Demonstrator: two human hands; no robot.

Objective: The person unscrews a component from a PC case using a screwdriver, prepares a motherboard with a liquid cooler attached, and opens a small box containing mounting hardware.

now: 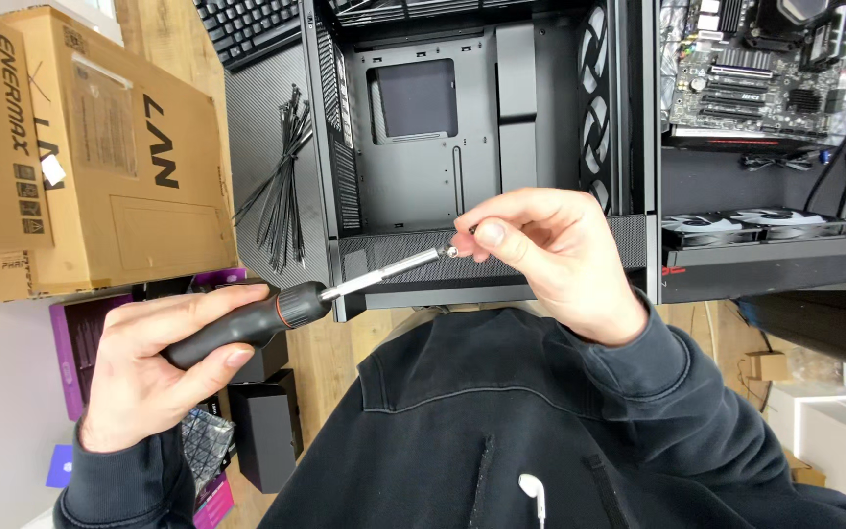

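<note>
My left fingers [217, 328] are wrapped tight round the black handle of the screwdriver [276, 312], and my right fingers [501, 230] pinch closed at its silver tip, on something too small to make out. Beyond them lies the open black computer case [462, 127]; left of it I see a cardboard box [119, 147], then a bundle of black cable ties [281, 186].
</note>
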